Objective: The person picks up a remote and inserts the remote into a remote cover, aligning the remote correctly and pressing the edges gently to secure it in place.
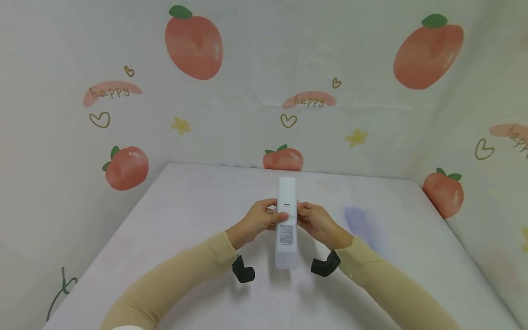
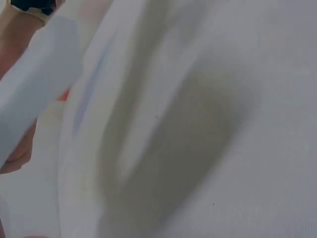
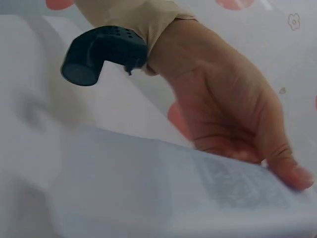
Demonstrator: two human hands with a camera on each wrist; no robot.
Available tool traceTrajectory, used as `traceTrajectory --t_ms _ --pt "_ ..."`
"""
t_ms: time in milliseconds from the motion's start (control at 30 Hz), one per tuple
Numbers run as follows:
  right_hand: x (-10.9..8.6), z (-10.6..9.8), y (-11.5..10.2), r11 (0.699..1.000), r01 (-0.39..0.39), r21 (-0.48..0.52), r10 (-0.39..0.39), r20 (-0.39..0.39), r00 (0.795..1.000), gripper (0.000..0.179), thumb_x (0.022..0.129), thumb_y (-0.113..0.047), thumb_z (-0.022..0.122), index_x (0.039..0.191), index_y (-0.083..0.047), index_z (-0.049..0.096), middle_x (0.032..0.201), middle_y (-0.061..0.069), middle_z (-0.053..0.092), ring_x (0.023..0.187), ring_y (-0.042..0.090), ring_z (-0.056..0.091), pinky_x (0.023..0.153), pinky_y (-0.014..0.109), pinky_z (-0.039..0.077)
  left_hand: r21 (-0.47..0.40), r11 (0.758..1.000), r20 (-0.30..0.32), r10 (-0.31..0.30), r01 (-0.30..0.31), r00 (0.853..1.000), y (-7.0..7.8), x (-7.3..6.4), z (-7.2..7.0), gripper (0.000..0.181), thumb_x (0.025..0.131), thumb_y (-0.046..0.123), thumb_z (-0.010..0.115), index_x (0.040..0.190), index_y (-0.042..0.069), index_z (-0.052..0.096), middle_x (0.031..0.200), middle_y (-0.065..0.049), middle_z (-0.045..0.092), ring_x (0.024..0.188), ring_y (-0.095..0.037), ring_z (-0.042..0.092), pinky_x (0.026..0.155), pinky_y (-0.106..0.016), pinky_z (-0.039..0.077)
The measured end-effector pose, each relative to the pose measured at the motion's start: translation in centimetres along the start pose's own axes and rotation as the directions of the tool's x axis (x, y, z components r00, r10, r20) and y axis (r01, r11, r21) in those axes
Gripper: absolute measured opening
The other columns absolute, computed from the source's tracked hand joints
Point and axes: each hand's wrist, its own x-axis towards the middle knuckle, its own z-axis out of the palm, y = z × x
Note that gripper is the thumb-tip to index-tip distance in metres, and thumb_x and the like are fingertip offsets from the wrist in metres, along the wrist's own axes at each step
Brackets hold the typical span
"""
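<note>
A long white plastic device [image 1: 286,192] with a small port-like slot and a block of grey print is held up over the table, its long side running away from me. My left hand [image 1: 257,220] grips its left side, thumb lying on the face above the print and fingers going behind. At the opposite edge, my right hand [image 1: 319,222] holds it with bent fingers, partly hidden by the device. The right wrist view shows the left hand [image 3: 223,99] with its thumb against the printed face. In the left wrist view the device [image 2: 44,74] is cut off at the left.
A white table [image 1: 198,192] spreads beneath both hands, with a bluish smudge [image 1: 365,227] at right. White cloth [image 1: 247,55] printed with fruit and the word happy hangs behind and at the sides. Black wrist cameras [image 1: 243,270] sit near both cuffs.
</note>
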Motion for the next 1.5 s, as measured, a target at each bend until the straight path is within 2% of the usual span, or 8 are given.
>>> traceTrajectory --t_ms 233,467,667,800,933,1033,1267,1500 --pt "-0.7 0.3 -0.2 0.971 0.147 -0.187 -0.135 0.078 0.988 0.043 0.105 -0.022 0.041 0.147 -0.014 0.03 0.121 0.01 0.053 0.095 0.012 0.061 0.089 0.028 0.05 0.024 0.996 -0.095 0.093 -0.091 0.991 0.4 0.0 -0.2 0.039 0.084 0.013 0.076 0.118 0.002 0.06 0.103 -0.018 0.071 0.084 -0.02 0.069 0.076 -0.038 0.059" --pt "-0.9 0.8 -0.4 0.957 0.138 -0.255 -0.116 0.097 0.988 0.048 0.1 -0.02 0.054 0.142 -0.004 0.036 0.111 0.009 0.055 0.091 0.015 0.063 0.085 0.033 0.053 0.089 0.986 -0.086 0.146 -0.139 0.985 0.4 0.0 -0.2 0.042 0.079 0.013 0.08 0.115 0.002 0.061 0.1 -0.018 0.069 0.083 -0.019 0.067 0.073 -0.037 0.059" --pt "-0.7 0.4 -0.6 0.964 0.156 -0.214 -0.144 0.069 0.987 0.046 0.099 -0.017 0.055 0.14 -0.004 0.037 0.1 0.0 0.063 0.088 0.014 0.064 0.08 0.03 0.054 -0.078 0.991 -0.128 0.102 -0.113 0.987 -0.2 0.1 -0.4 0.054 0.086 0.017 0.074 0.133 0.009 0.048 0.115 -0.017 0.062 0.096 -0.023 0.065 0.083 -0.04 0.057" --pt "-0.4 0.4 -0.6 0.97 0.164 -0.182 -0.153 0.069 0.986 0.047 0.1 -0.018 0.055 0.14 -0.005 0.035 0.103 0.001 0.063 0.091 0.013 0.062 0.08 0.028 0.053 -0.158 0.985 -0.139 0.04 -0.062 0.99 -0.7 0.4 -0.4 0.033 0.092 0.022 0.067 0.116 0.0 0.06 0.104 -0.011 0.065 0.088 -0.018 0.065 0.083 -0.038 0.058" --pt "-0.1 0.4 -0.4 0.969 0.174 -0.176 -0.161 0.084 0.983 0.049 0.098 -0.015 0.057 0.14 -0.006 0.034 0.103 0.001 0.064 0.089 0.013 0.063 0.08 0.028 0.054 -0.209 0.976 -0.178 0.019 -0.057 0.984 -0.9 0.5 0.0 0.014 0.093 0.018 0.066 0.093 0.004 0.064 0.088 -0.002 0.063 0.077 -0.013 0.063 0.075 -0.032 0.059" --pt "-0.1 0.4 -0.2 0.96 0.191 -0.206 -0.178 0.082 0.981 0.048 0.098 -0.012 0.058 0.139 -0.004 0.035 0.1 0.001 0.065 0.086 0.012 0.065 0.079 0.03 0.055 -0.245 0.968 -0.218 0.005 -0.06 0.976 -0.7 0.6 0.3 0.014 0.093 0.016 0.066 0.081 0.01 0.062 0.082 0.0 0.061 0.074 -0.012 0.062 0.07 -0.029 0.058" --pt "-0.6 0.6 0.2 0.912 0.188 -0.364 -0.172 0.077 0.982 0.042 0.098 -0.013 0.057 0.134 -0.002 0.039 0.104 0.014 0.066 0.086 0.017 0.068 0.083 0.042 0.056 -0.202 0.979 -0.211 -0.072 0.029 0.975 -0.1 1.3 0.0 0.015 0.094 0.012 0.062 0.08 0.008 0.062 0.081 0.0 0.06 0.072 -0.013 0.06 0.069 -0.026 0.056" --pt "-1.1 1.0 0.3 0.863 0.187 -0.469 -0.163 0.092 0.982 0.041 0.098 -0.014 0.057 0.132 -0.002 0.038 0.112 0.024 0.061 0.094 0.026 0.067 0.085 0.049 0.055 -0.088 0.994 -0.145 -0.074 0.061 0.987 0.4 2.2 -0.6 0.009 0.091 -0.001 0.057 0.084 0.001 0.062 0.079 -0.004 0.059 0.071 -0.014 0.059 0.068 -0.027 0.057"
